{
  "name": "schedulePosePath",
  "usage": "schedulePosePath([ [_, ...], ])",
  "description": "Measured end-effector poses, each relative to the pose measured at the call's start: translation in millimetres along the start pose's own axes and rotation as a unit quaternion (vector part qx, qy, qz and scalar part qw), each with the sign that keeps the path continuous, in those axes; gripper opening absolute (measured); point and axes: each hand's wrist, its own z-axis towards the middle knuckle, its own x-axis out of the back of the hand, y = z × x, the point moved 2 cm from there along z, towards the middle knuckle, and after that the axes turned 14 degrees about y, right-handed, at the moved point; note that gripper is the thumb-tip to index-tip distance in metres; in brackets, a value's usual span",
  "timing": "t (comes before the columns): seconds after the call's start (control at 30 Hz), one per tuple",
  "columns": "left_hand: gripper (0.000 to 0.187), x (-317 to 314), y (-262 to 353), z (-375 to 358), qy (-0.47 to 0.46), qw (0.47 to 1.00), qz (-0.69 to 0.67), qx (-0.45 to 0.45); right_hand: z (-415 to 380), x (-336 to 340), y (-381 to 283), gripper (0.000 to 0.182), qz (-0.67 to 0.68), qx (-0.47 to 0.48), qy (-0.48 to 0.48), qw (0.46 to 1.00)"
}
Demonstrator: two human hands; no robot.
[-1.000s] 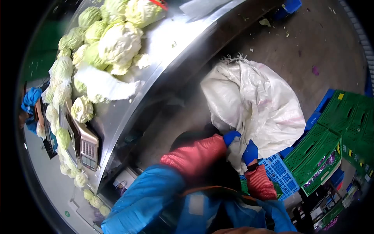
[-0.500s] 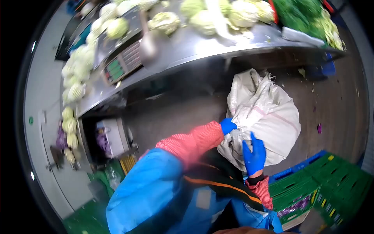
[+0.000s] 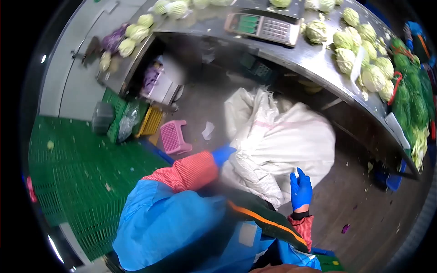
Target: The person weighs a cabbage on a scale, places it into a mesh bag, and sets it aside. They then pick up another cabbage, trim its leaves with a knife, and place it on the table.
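Note:
A large white woven sack (image 3: 291,141) with faint pink stripes, bulging and full, is in front of my body above the floor. My left hand (image 3: 223,155), in a blue glove, grips the bunched cloth at the sack's left side; its fingertips are partly hidden in the folds. Near the sack's lower right side is my right hand (image 3: 301,189), also blue-gloved, with its fingers raised and apart and nothing in them.
A steel table (image 3: 314,68) carries cabbages (image 3: 373,77), a scale (image 3: 261,28) and green net bags (image 3: 401,98). On the left are a pink stool (image 3: 175,137), a yellow crate (image 3: 149,122) and green crates (image 3: 86,164). Purple cabbage (image 3: 151,77) sits in a box.
My view has swung to the left, bringing the stool and left-hand crates into sight. The sack has moved left with my left hand still gripping it. My right hand remains open beside it.

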Motion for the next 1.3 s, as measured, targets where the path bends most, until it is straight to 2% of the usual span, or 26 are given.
schedulePosePath([
  [0.07,0.043,23,-14,-31,0.066,0.996,-0.051,0.021,-9,2,4,0.034,-0.018,0.017,-0.034,0.999],
  [0.13,0.045,49,-7,-59,0.052,0.990,-0.126,0.038,-16,-2,9,0.031,-0.035,0.053,-0.043,0.997],
  [0.17,0.047,61,1,-77,0.007,0.982,-0.181,0.046,-21,-3,15,0.030,-0.047,0.082,-0.044,0.995],
  [0.2,0.051,40,34,-123,0.006,0.971,-0.237,0.015,-23,-3,17,0.030,-0.059,0.114,-0.044,0.991],
  [0.23,0.055,19,67,-169,0.001,0.956,-0.293,-0.016,-25,-5,15,0.030,-0.048,0.092,-0.063,0.993],
  [0.27,0.054,9,93,-195,0.057,0.950,-0.300,-0.061,-26,-9,15,0.031,-0.053,0.114,-0.074,0.989],
  [0.33,0.050,60,100,-216,0.049,0.965,-0.206,-0.153,-24,-26,13,0.033,-0.063,0.156,-0.095,0.981],
  [0.37,0.049,72,105,-228,0.065,0.965,-0.179,-0.182,-17,-30,-2,0.036,-0.092,0.105,-0.166,0.976],
  [0.4,0.049,78,105,-237,0.092,0.962,-0.167,-0.194,-11,-39,-12,0.036,-0.093,0.131,-0.179,0.971],
  [0.6,0.045,92,108,-274,0.246,0.927,-0.213,-0.183,38,-106,-92,0.037,-0.087,0.230,-0.213,0.946],
  [0.63,0.044,108,104,-264,0.234,0.921,-0.257,-0.178,45,-113,-115,0.041,-0.092,0.230,-0.231,0.941],
  [0.73,0.041,140,108,-248,0.259,0.908,-0.255,-0.208,62,-166,-125,0.045,-0.013,0.328,-0.237,0.914],
  [0.8,0.045,168,94,-238,0.254,0.920,-0.161,-0.250,72,-195,-133,0.047,-0.089,0.344,-0.299,0.886],
  [0.83,0.046,160,98,-248,0.265,0.916,-0.147,-0.262,77,-194,-155,0.057,-0.122,0.308,-0.359,0.873],
  [0.87,0.047,152,103,-260,0.274,0.911,-0.133,-0.277,79,-201,-158,0.056,-0.107,0.313,-0.367,0.870],
  [0.93,0.049,121,124,-286,0.294,0.895,-0.100,-0.321,77,-215,-147,0.047,-0.030,0.375,-0.318,0.870],
  [1.03,0.053,68,166,-321,0.325,0.854,-0.036,-0.403,78,-206,-141,0.055,-0.092,0.309,-0.420,0.849],
  [1.1,0.056,30,189,-338,0.358,0.820,0.001,-0.447,80,-191,-130,0.054,-0.088,0.315,-0.471,0.819],
  [1.2,0.060,-7,193,-357,0.432,0.772,0.002,-0.466,94,-160,-94,0.055,-0.106,0.329,-0.518,0.783],
  [1.23,0.062,10,173,-353,0.462,0.754,-0.080,-0.460,97,-153,-80,0.055,-0.107,0.332,-0.523,0.778],
  [1.3,0.055,-11,170,-368,0.473,0.761,0.021,-0.444,121,-123,-62,0.055,-0.148,0.292,-0.568,0.755],
])
